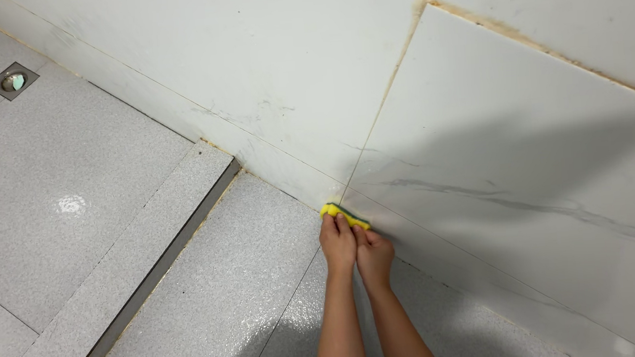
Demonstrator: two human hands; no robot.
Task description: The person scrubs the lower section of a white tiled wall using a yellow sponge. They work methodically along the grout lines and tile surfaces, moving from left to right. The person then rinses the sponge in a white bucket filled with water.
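Together, your left hand (pixel 337 244) and right hand (pixel 375 256) closed on the sponge (pixel 344 215), pressing it low where wall (pixel 482 133) met floor (pixel 212 287), probably for firmer rubbing on the stained grout.

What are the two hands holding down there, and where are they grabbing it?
A yellow sponge with a dark green side. The left hand and right hand both press on its near edge, against the bottom of the wall.
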